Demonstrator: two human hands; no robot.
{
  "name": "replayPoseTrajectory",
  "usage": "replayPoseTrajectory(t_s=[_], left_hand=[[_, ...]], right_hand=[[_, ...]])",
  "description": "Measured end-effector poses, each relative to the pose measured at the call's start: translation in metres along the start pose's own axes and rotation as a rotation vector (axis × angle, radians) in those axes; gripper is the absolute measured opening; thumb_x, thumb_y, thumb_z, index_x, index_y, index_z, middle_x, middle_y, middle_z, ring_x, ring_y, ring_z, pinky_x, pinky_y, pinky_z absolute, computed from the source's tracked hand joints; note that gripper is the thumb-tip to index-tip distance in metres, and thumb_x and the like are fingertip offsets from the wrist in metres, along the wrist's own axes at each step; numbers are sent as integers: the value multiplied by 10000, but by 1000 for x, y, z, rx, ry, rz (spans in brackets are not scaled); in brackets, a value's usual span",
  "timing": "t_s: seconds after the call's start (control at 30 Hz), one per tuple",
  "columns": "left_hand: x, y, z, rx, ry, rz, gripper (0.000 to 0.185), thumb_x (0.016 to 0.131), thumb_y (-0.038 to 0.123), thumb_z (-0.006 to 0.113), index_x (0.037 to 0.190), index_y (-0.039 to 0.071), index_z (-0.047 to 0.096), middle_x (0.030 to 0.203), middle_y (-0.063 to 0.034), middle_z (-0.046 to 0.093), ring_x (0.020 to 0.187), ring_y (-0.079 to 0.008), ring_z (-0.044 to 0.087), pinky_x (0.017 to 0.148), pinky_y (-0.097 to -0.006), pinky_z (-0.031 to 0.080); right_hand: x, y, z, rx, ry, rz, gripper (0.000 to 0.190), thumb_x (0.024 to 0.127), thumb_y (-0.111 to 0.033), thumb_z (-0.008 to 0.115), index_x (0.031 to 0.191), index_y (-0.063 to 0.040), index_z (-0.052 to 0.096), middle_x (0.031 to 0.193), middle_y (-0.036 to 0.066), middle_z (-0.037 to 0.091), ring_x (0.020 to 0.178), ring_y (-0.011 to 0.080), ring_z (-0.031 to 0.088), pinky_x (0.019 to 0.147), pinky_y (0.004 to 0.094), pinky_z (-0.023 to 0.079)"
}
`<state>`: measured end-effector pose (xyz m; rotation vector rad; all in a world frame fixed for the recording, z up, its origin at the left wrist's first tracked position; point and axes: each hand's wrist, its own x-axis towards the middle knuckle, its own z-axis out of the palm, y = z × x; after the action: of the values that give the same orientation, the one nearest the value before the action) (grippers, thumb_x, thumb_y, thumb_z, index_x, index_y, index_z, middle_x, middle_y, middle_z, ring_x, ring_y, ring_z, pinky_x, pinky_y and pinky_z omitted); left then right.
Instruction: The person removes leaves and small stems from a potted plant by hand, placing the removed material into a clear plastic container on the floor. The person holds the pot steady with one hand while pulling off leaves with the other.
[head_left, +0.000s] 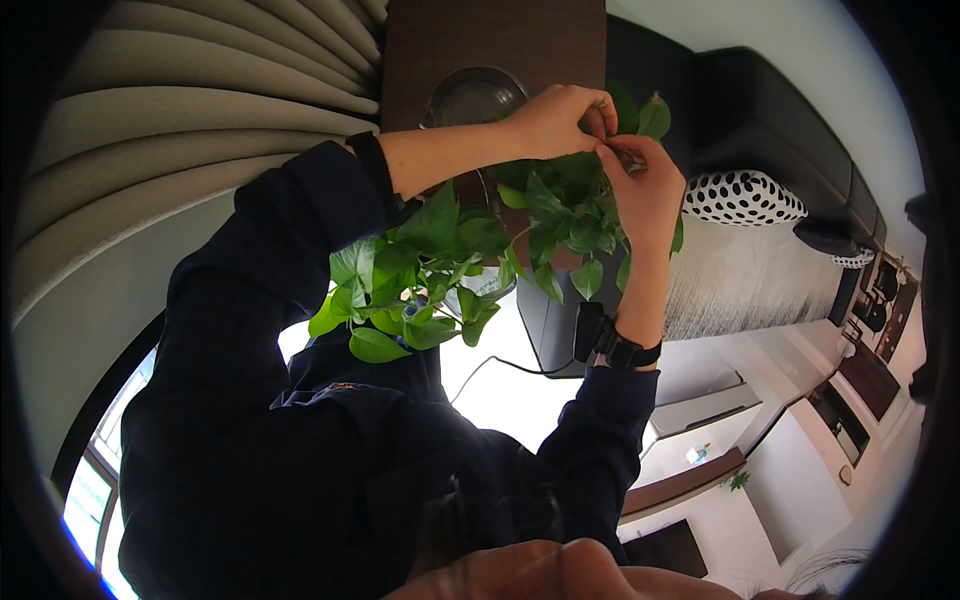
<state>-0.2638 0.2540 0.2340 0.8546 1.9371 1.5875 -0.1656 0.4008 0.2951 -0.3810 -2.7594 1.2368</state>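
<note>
A leafy pothos plant (431, 232) with trailing green leaves spreads beneath and between my forearms. My left hand (555, 120) reaches in from the left, thumb and fingers pinched at the plant's upper right. Its fingertips meet those of my right hand (649, 187), which comes up from below with thumb and fingers bent inward. Both seem to grip a thin stem of the plant, mostly hidden by the fingers. Just beyond them an upright leaf (655, 118) shows a brownish tip. Behind my left wrist, a round clear bowl (480, 90) rests on the dark wooden table (495, 34).
A clear container (484, 283) sits partly behind leaves. Near my right wrist is a dark grey box (551, 322) with a black cable (517, 367). Beige curtains (202, 112) hang at left. To the right stand a black sofa (765, 112) and a dotted cushion (742, 199).
</note>
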Motion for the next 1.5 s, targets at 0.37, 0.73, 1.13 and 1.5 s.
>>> replayPoseTrajectory(t_s=[0.37,0.73,1.13,1.5], left_hand=[[2,-4,4,-73,6,6,272,826,49,780,1071,33,664,896,-88,770,890,-192,738,884,-338,546],[-1,5,-4,-62,-7,27,293,833,59,784,1105,47,676,1004,-70,762,944,-172,728,890,-338,550],[6,14,-38,13,311,70,115,1002,107,669,1056,6,679,946,-58,715,863,-134,676,770,-283,548],[47,25,-35,166,125,-26,331,883,227,792,1123,17,703,1040,-102,745,962,-195,716,867,-330,567]], right_hand=[[-2,8,15,-68,148,-153,116,854,40,722,942,-36,716,866,100,682,752,227,692,710,305,543],[-68,-1,-25,603,599,121,101,882,70,719,973,27,723,946,86,729,803,118,666,688,227,517],[-375,212,160,296,-18,1032,208,839,-8,758,1046,9,758,902,104,772,790,149,732,654,273,594],[-362,276,164,173,-272,1177,294,941,-247,685,793,-1,749,692,103,736,621,190,747,617,328,605]])
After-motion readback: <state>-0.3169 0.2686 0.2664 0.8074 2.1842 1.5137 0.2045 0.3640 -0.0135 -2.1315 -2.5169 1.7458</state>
